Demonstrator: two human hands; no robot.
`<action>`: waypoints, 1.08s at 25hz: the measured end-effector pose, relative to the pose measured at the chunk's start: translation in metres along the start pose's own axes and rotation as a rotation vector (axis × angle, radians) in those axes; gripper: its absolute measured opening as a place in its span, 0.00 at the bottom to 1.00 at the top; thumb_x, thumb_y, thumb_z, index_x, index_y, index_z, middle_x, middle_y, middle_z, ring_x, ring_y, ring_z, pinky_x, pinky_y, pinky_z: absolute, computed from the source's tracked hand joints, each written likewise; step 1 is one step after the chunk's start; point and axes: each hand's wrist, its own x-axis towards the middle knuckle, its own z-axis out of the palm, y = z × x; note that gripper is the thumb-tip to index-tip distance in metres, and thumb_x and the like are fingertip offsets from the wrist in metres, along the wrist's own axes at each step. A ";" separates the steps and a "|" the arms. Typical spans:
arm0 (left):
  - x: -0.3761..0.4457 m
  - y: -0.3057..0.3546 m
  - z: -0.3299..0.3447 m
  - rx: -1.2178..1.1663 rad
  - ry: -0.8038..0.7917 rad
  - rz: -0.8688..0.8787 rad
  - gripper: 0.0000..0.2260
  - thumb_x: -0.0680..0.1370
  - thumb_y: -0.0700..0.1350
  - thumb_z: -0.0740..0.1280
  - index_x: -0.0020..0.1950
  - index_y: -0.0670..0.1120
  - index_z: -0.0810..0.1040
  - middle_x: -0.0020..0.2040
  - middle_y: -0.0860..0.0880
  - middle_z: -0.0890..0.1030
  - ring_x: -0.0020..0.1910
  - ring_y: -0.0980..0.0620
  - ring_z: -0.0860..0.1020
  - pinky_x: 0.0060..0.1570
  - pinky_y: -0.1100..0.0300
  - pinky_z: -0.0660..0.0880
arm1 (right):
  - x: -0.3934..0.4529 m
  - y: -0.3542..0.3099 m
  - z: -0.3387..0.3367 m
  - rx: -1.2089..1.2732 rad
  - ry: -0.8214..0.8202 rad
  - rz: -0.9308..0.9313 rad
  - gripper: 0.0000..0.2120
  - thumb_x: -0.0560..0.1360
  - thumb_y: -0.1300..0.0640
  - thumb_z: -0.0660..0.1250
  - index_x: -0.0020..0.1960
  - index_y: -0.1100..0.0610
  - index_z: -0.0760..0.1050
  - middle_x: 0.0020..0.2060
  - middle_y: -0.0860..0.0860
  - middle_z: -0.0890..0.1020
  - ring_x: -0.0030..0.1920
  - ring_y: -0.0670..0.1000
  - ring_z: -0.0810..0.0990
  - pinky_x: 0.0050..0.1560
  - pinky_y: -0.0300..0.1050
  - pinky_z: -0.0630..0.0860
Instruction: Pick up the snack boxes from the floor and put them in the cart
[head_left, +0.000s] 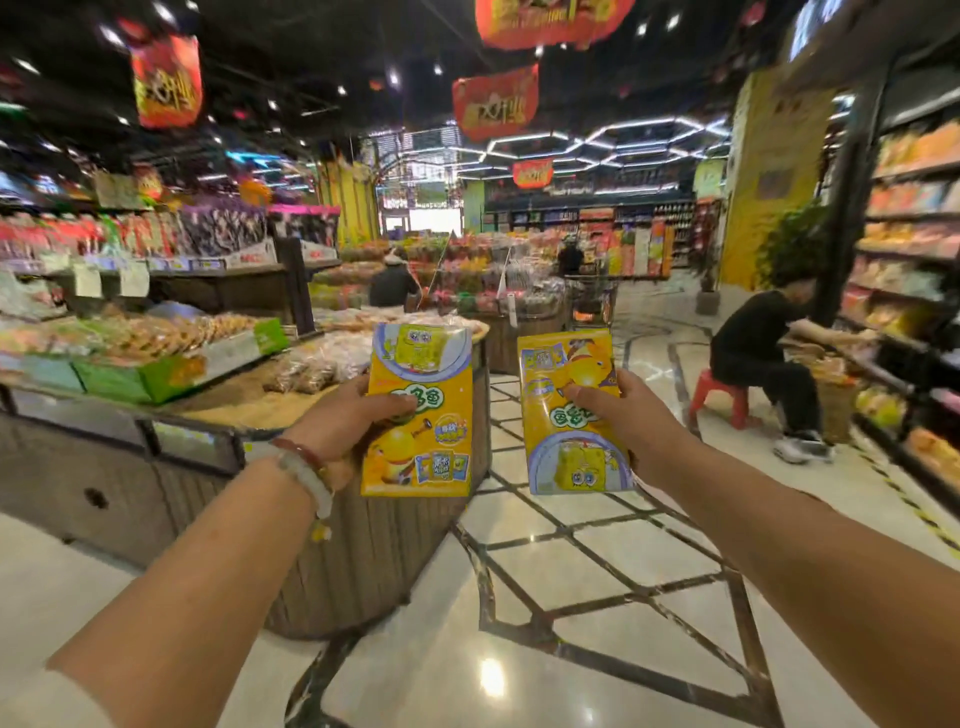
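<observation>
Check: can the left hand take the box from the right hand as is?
Probably not. The left hand already has its grip on its own yellow snack box, so it's occupied; the right hand holds the other box alongside, apart.

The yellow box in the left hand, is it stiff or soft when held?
The left box is probably stiff: its flat faces stay straight in the left hand. Likely light, since one-sided finger grip carries it. Its glossy surface may slip.
</observation>
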 end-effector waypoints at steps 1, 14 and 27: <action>0.001 0.008 0.006 -0.017 -0.013 0.013 0.13 0.75 0.36 0.65 0.60 0.39 0.75 0.43 0.43 0.85 0.37 0.46 0.84 0.38 0.50 0.82 | -0.002 -0.011 -0.007 -0.014 0.013 -0.015 0.22 0.71 0.56 0.73 0.62 0.56 0.72 0.54 0.58 0.82 0.49 0.61 0.83 0.52 0.64 0.78; -0.006 0.050 0.064 -0.069 -0.401 0.020 0.12 0.75 0.36 0.65 0.58 0.41 0.76 0.48 0.41 0.84 0.40 0.43 0.83 0.43 0.44 0.80 | -0.140 -0.101 -0.033 -0.079 0.362 -0.137 0.20 0.73 0.57 0.71 0.62 0.55 0.72 0.50 0.57 0.84 0.46 0.59 0.85 0.41 0.53 0.82; -0.155 0.083 0.206 -0.100 -0.974 0.014 0.05 0.76 0.37 0.64 0.48 0.44 0.78 0.34 0.46 0.84 0.31 0.49 0.83 0.30 0.49 0.81 | -0.428 -0.159 -0.051 -0.235 0.993 -0.245 0.21 0.73 0.54 0.71 0.64 0.53 0.70 0.49 0.56 0.84 0.42 0.57 0.85 0.36 0.50 0.81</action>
